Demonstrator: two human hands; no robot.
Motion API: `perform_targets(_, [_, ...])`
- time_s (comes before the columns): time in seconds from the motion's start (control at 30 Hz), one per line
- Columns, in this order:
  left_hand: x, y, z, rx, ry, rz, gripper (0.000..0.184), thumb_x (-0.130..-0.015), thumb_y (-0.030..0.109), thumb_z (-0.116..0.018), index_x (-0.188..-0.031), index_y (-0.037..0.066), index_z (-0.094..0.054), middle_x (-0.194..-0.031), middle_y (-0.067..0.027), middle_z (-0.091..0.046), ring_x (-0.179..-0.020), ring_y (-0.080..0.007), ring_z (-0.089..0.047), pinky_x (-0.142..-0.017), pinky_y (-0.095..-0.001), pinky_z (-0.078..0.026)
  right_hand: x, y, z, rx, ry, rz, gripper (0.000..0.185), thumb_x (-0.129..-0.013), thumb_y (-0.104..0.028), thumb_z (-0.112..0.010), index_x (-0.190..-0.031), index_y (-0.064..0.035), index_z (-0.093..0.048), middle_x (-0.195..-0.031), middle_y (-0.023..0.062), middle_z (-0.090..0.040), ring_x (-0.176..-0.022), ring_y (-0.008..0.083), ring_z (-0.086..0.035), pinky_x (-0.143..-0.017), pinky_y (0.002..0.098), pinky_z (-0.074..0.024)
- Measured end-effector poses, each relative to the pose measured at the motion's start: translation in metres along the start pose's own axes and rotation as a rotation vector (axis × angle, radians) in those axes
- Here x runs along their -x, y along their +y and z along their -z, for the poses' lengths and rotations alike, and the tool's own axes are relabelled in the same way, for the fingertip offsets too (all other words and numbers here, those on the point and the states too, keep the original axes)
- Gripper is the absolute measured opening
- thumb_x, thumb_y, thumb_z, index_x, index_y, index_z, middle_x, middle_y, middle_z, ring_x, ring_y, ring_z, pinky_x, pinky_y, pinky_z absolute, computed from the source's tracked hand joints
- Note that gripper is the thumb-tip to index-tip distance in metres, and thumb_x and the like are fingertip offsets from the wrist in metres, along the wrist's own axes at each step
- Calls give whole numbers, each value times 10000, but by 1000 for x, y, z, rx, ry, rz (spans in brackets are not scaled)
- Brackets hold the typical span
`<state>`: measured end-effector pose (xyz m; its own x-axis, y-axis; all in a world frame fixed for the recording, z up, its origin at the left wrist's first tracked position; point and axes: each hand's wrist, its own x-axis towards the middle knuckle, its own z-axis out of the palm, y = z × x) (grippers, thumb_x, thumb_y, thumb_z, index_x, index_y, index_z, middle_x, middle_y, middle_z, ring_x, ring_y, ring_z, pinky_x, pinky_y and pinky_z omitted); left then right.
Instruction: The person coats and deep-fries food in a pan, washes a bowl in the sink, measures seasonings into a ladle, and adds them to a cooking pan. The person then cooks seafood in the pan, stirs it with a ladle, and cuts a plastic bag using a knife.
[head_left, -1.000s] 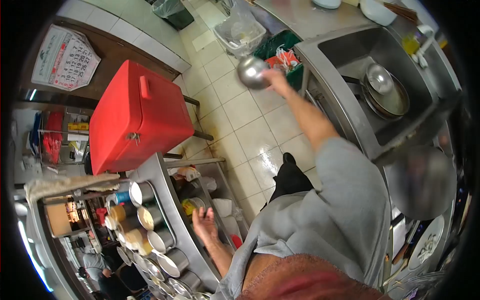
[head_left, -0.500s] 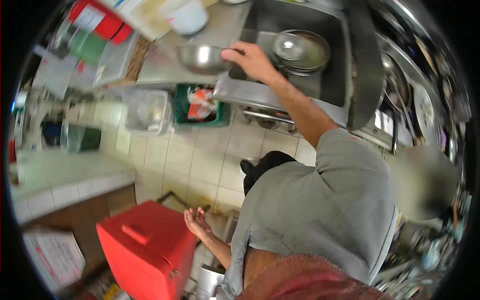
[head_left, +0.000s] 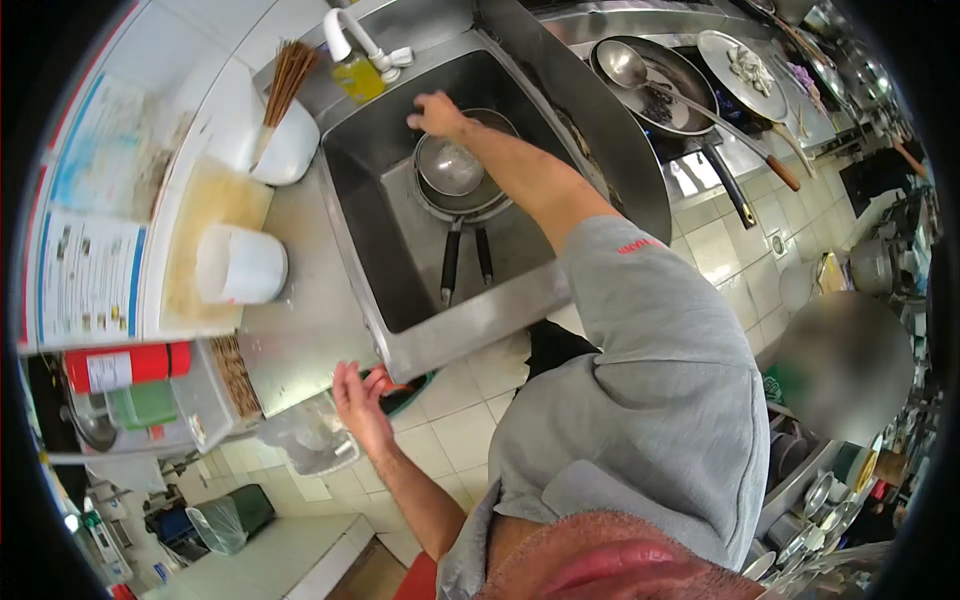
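My right hand [head_left: 437, 113] reaches into the steel sink [head_left: 375, 240], just beyond a small metal bowl [head_left: 450, 166]. Its fingers are apart, with nothing visible in them. The bowl sits in a round pan [head_left: 503, 192], and two black handles [head_left: 452, 262] point towards the sink's near side. How the pieces are stacked beneath is hidden. My left hand [head_left: 363, 405] hangs in the air near the front edge of the steel counter [head_left: 300, 335], empty, its fingers spread.
A white faucet [head_left: 360, 45] and a bottle of yellow liquid [head_left: 357, 78] stand behind the sink. To the left are a white tub [head_left: 240, 263] and a bamboo brush [head_left: 288, 85]. On the stove at right, a frying pan [head_left: 690, 95] holds a ladle [head_left: 625, 65].
My right hand held a metal bowl over the counter; it is now empty over the sink. My left hand has risen beside the counter. The view has swung towards the sink and stove.
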<state>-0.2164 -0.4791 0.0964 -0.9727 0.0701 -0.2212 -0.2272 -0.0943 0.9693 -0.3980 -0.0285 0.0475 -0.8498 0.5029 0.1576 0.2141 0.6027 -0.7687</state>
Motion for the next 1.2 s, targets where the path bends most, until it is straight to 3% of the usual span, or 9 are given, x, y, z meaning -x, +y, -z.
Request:
perform_targets(0.2, [-97, 29, -157, -354, -504, 71, 421, -871, 191, -547, -1219, -17, -432, -932, -106, -586, -724, -152, -604, -621, -236, -468, -140, 10, 3, -4, 326, -304, 590, -754, -488, -594, -1116, -33, -493, -1139, 274, -460, -951, 369, -560, -792, 436, -486])
perform_targets(0.37, [-199, 24, -240, -429, -697, 11, 393, -855, 158, -561, -1193, -11, -455, -925, -97, -592, -685, -142, -596, -593, -236, -473, -182, 50, -1, -879, -315, -330, 606, -738, -552, -598, -1010, -13, -551, -785, 128, -583, -482, 170, -545, -409, 256, -459])
perform_targets(0.7, [-309, -1, -370, 325, -509, 230, 447, -871, 179, -540, -1257, 49, -357, -1058, -100, -514, -990, -245, -539, -791, -392, -464, -162, 44, -38, -461, 521, 44, 666, -585, -125, -751, -1177, -28, -462, -1017, 167, -589, -955, 264, -567, -843, 345, -442])
perform_targets(0.8, [-317, -45, -385, 248, -518, 97, 435, -893, 244, -493, -1264, 45, -381, -1129, -110, -499, -1038, -247, -518, -819, -402, -436, -135, 63, -122, -864, 439, -254, 667, -691, -264, -645, -1261, -46, -375, -1178, 212, -465, -1114, 286, -437, -929, 372, -379])
perform_targets(0.87, [-341, -90, -375, -840, -281, -976, 440, -907, 346, -439, -1197, 16, -470, -1103, -119, -540, -1020, -232, -528, -819, -391, -419, -88, 99, -193, -1528, 121, 34, 410, -842, -295, -538, -1184, -80, -471, -1189, 125, -488, -1105, 234, -440, -909, 371, -388])
perform_targets(0.9, [-339, -85, -365, -832, -296, -986, 440, -907, 346, -439, -1197, 16, -470, -1103, -119, -540, -1020, -232, -528, -819, -391, -419, -52, 81, -162, -1309, 15, 52, 302, -862, -260, -514, -1095, -68, -523, -1062, 101, -544, -985, 208, -502, -844, 369, -419])
perform_targets(0.97, [-333, -74, -351, -926, -413, -353, 505, -906, 428, -393, -1081, -21, -543, -1035, -133, -582, -926, -252, -576, -754, -369, -449, -20, 33, -94, -1069, -70, 70, 226, -883, -225, -490, -1006, -56, -575, -935, 78, -600, -865, 182, -564, -779, 366, -450])
perform_targets(1.03, [-326, -72, -354, -590, -464, -159, 479, -907, 410, -399, -1053, -22, -547, -976, -131, -586, -843, -249, -591, -695, -358, -464, -19, 9, -74, -1712, 8, -832, 154, -838, -183, -528, -817, -52, -607, -774, 77, -600, -691, 182, -570, -637, 374, -463])
perform_targets(1.2, [-337, -98, -335, -86, -517, 400, 333, -909, 279, -412, -1059, 0, -514, -807, -102, -580, -659, -202, -613, -564, -320, -494, -85, 23, -2, 107, 602, 141, 218, -763, -169, -571, -940, -44, -590, -934, 168, -604, -873, 289, -584, -759, 360, -460])
